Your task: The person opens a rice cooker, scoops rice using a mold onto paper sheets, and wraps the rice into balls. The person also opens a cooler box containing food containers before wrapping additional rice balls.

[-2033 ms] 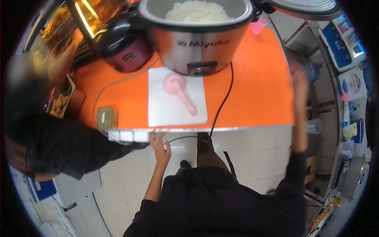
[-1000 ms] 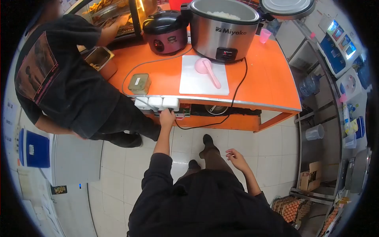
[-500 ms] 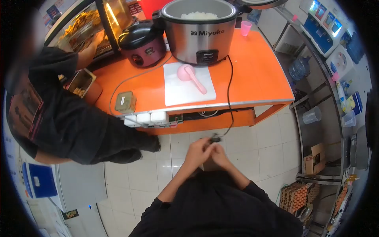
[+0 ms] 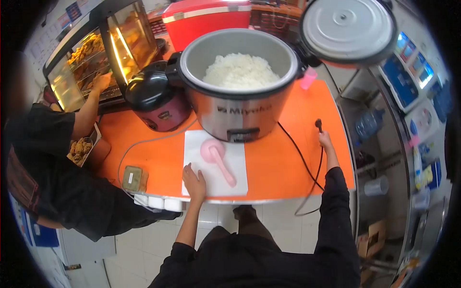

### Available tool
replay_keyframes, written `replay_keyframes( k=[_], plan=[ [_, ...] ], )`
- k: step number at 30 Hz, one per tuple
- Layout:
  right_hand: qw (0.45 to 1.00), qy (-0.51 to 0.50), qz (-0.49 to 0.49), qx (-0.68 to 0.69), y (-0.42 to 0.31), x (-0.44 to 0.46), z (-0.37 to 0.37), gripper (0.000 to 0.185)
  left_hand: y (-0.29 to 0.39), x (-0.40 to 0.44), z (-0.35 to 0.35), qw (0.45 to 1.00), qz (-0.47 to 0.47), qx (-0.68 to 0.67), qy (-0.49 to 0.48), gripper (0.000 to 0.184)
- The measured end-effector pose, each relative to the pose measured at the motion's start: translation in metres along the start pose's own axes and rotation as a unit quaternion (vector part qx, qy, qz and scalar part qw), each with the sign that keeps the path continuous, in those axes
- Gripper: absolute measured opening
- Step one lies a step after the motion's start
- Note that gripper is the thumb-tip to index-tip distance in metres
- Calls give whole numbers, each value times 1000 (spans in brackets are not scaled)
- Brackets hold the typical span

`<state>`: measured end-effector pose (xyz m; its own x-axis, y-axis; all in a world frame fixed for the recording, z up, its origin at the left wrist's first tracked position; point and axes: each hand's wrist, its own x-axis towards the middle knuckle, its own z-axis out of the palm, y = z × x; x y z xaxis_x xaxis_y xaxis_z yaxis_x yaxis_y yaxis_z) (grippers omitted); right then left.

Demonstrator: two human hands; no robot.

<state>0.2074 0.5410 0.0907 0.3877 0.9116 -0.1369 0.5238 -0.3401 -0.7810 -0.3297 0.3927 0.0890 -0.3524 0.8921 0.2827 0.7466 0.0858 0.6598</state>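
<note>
My right hand (image 4: 325, 139) is closed around the black power plug (image 4: 318, 124), above the right part of the orange table (image 4: 302, 168). Its black cord (image 4: 298, 150) runs down from the large silver rice cooker (image 4: 240, 113), hangs in a loop past the table edge and comes up to my hand. White rice (image 4: 240, 71) shows inside the cooker. My left hand (image 4: 194, 183) is open, fingers apart, at the left edge of the white paper (image 4: 194, 149). On that paper lies a pink rice scoop (image 4: 219, 161), just right of my left hand.
A smaller purple rice cooker (image 4: 161, 111) stands left of the silver one, whose lid (image 4: 346, 26) is raised. A small square tin (image 4: 133, 178) sits near the front edge. At left, another person (image 4: 53, 144) reaches into a lit food cabinet (image 4: 89, 72). Metal shelving (image 4: 379, 168) stands at right.
My hands were together at the plug below the table edge. Now they are apart: the right has carried the plug up over the table, and the left has let go and reached the paper.
</note>
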Motion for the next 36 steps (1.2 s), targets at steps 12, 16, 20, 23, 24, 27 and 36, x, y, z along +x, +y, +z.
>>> replay_keyframes(
  k=[12,16,20,23,24,27,36],
  plan=[
    [867,237,-407,161,-203,-148,161,85,9,2,11,980,12,189,-60,52],
    [821,356,-430,119,-236,-113,212,92,3,3,13,983,-10,168,-78,55],
    [821,349,-441,104,-237,-103,214,88,-6,-4,6,985,-13,134,-106,58],
    [816,336,-448,139,-248,-80,219,87,-9,6,6,990,-33,71,-114,60],
    [818,330,-445,151,-252,-74,220,87,-11,6,2,989,-54,39,-133,60],
    [851,295,-416,127,-265,-77,210,76,-16,2,0,988,-56,7,-142,62],
    [951,-121,-269,-88,-194,-271,238,39,-23,8,7,988,-86,-19,-126,68]
  ],
)
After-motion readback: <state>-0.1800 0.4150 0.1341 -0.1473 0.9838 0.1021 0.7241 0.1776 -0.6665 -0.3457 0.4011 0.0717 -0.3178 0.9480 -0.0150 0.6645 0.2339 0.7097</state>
